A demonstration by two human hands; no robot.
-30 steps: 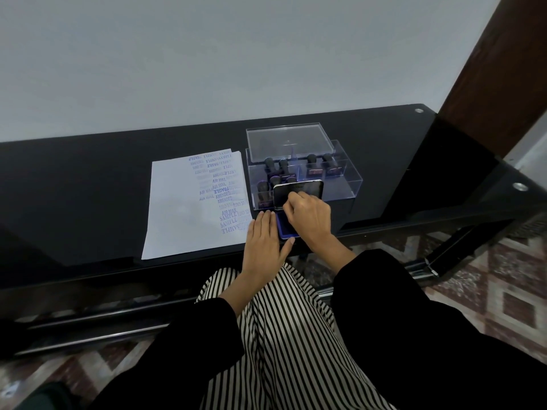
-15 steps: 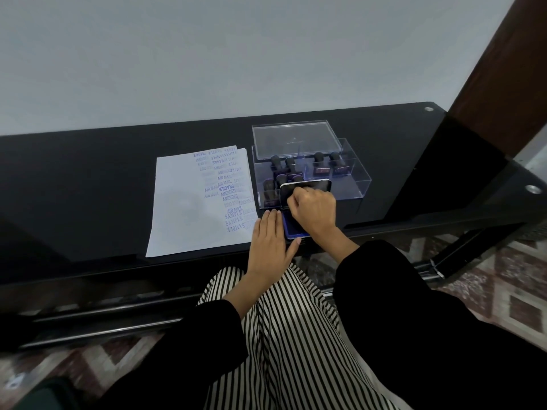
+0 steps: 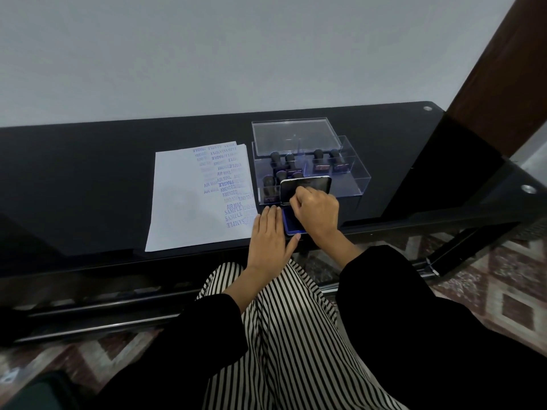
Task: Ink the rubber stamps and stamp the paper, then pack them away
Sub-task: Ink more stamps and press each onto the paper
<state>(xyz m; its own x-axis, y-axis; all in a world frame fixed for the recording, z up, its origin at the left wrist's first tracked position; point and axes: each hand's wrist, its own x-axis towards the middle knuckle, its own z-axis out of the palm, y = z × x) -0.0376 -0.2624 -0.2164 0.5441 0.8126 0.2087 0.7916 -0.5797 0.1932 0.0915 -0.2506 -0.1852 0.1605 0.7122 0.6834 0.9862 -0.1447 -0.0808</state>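
Note:
A blue ink pad [image 3: 291, 221] lies at the table's front edge, its dark lid [image 3: 306, 184] standing upright behind it. My right hand [image 3: 316, 211] hovers over the pad with curled fingers, whose tips pinch the lower part of the lid; the hand hides most of the pad. My left hand [image 3: 270, 236] lies flat on the table just left of the pad, thumb at its front corner. The white paper [image 3: 183, 202] to the left carries several blue stamp prints along its right side. Several black-handled stamps [image 3: 279, 162] stand in the clear box [image 3: 358, 179].
The box's clear cover [image 3: 293, 134] lies behind it on the black glass table [image 3: 88, 173]. A brown post [image 3: 500, 72] rises at the right. My striped trousers and black sleeves fill the foreground below the table edge.
The view has shifted slightly. Both hands, the raised lid and the pad keep the same places relative to each other.

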